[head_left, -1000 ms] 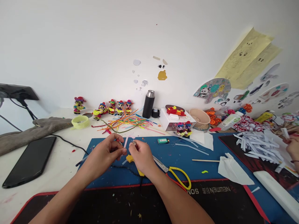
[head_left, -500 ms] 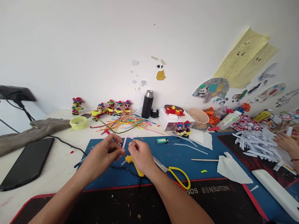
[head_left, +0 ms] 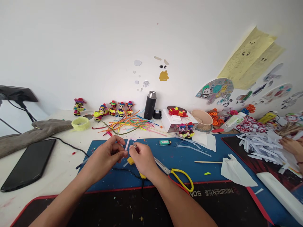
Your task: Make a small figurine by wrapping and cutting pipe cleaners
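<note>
Over the blue mat (head_left: 151, 146), my left hand (head_left: 106, 156) is closed in a pinch, a narrow pale pink strip (head_left: 127, 144) rising from its fingertips. A bit of red shows between its fingers, too hidden to name. Close beside it, my right hand (head_left: 144, 160) is closed around a lighter whose metal top (head_left: 135, 146) peeks out by the thumb. Beneath the right hand lies a yellow tool (head_left: 130, 161), mostly covered. Scissors (head_left: 182, 179) with yellow and red handles lie by my right wrist.
Several small colourful figures (head_left: 121, 108), a heap of fuzzy stems (head_left: 132, 123) and a black flask (head_left: 150, 105) stand along the wall. A phone (head_left: 29, 164) lies left. At right, another person's hand (head_left: 291, 146) is at a pile of white strips (head_left: 262, 146).
My right hand has shifted slightly left over the yellow tool, covering more of it. The pale strip's curled top shows more plainly. The whole view has drifted a little.
</note>
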A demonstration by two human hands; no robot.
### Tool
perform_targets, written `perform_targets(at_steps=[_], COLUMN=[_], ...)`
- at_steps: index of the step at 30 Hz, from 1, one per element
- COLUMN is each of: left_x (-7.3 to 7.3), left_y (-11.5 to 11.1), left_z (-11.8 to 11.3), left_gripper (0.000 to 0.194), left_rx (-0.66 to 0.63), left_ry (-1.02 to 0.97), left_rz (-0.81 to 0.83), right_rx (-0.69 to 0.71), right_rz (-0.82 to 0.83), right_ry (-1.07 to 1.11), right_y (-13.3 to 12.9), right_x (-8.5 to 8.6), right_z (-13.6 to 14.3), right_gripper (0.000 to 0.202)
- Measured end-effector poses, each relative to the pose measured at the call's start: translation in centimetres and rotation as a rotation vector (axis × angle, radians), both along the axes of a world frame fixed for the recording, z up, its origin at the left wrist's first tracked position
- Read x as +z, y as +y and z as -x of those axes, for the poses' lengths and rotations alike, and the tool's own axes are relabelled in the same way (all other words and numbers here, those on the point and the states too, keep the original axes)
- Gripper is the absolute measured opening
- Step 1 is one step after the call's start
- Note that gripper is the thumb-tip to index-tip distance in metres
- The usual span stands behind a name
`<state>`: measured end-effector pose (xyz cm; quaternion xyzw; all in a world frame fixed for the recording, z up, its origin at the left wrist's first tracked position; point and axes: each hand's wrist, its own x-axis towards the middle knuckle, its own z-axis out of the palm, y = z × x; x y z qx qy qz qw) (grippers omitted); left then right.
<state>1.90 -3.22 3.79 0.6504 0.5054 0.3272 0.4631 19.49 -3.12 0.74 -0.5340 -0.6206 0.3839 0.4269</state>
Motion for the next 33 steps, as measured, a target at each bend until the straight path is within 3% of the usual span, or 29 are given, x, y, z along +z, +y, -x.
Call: perform_targets(at_steps=[12, 25, 33], left_x=[0.22, 0.26, 0.32], left_y=[-0.09, -0.06, -0.03], left_z=[-0.07, 0.03, -0.15], left_gripper=[0.035, 0.025, 0.031], left_rx=[0.002, -0.002, -0.004], left_ry=[0.012, 0.042, -0.021], left_rz=[0.001, -0.069, -0.021], right_rx=[0.002, 0.196, 0.114], right_rz=[0.000, -0.028, 0.000], right_ry=[0.014, 0.034, 0.022], right_y=[0.06, -0.60, -0.46], right_x=[-0.03, 0.32, 0.12], right_z=[-0.12, -0.39, -0.11], right_gripper=[0.036, 0.049, 0.046])
